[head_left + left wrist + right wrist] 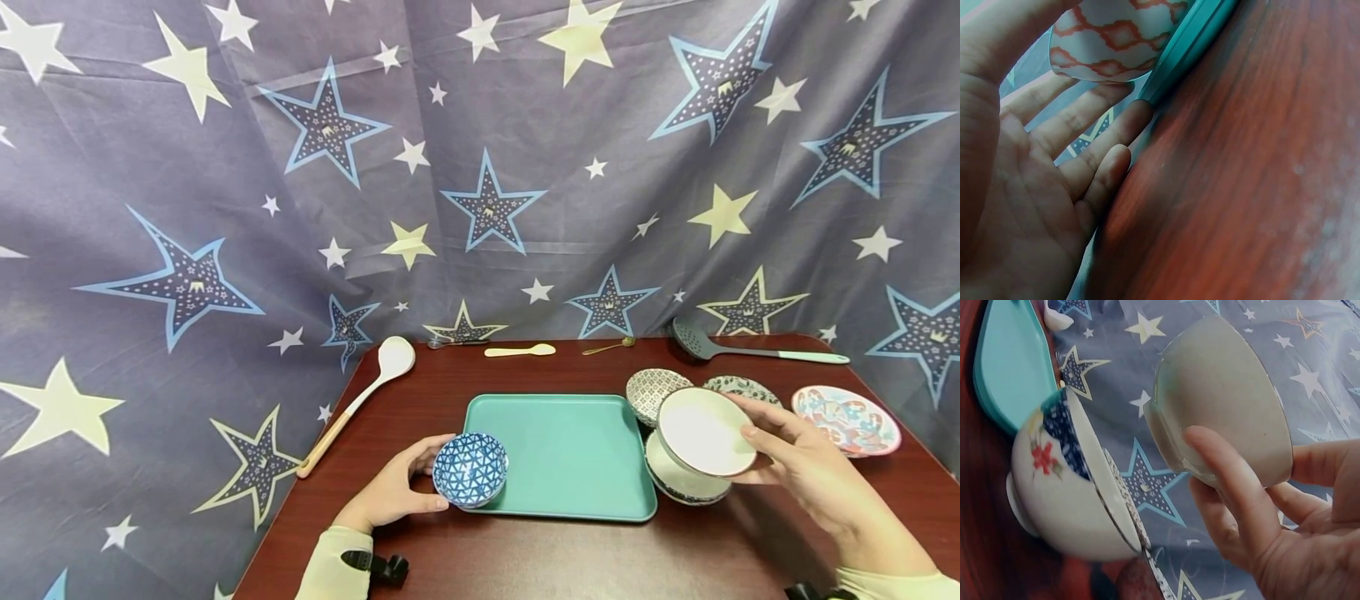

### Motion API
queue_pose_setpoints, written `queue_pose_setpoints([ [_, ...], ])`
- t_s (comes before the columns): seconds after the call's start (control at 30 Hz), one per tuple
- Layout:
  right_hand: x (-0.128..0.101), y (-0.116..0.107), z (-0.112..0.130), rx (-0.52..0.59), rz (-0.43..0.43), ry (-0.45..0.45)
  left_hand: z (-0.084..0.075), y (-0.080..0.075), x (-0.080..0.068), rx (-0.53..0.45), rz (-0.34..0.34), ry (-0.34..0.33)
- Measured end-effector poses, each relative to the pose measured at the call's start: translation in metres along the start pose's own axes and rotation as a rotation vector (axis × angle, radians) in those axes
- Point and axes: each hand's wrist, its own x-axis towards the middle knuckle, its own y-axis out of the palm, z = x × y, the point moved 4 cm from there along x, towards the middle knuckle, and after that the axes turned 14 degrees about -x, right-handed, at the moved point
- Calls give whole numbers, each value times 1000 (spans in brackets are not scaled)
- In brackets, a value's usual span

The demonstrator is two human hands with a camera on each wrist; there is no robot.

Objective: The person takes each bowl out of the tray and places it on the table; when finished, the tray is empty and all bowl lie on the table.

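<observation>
My left hand (401,487) is beside a small blue-and-white bowl (470,469) at the tray's near left corner. Orange patterning covers that bowl's outside (1116,37). Its fingers look fairly straight and spread in the left wrist view, fingertips right at the bowl and tray edge. A cream bowl (707,432) with a dark rim is in my right hand (802,462), tilted, its inside facing the head camera. Fingers and thumb grip its side and foot, as the right wrist view shows (1222,394). Below it sits a white bowl with a red flower (1054,481).
The green tray (562,458) lies mid-table. Right of it are a patterned bowl (652,392), a leaf-patterned dish (742,386) and a colourful oval plate (847,421). A white ladle (393,358), a pale yellow spoon (520,351) and a grey skimmer (697,340) lie farther out.
</observation>
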Motion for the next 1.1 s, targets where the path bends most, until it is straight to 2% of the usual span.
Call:
queue_pose_setpoints([
  [0.33,-19,-29,-9,-3,-24,-14,0,2,-1,-11,2,7],
  [0.57,-34,-46,-22,99,-23,-20,0,2,1,-2,1,3],
  [0.9,-50,-67,-33,172,-28,0,1,1,-1,6,-3,1],
  [1.1,-55,-76,-40,143,-14,7,1,0,0,1,-4,1],
])
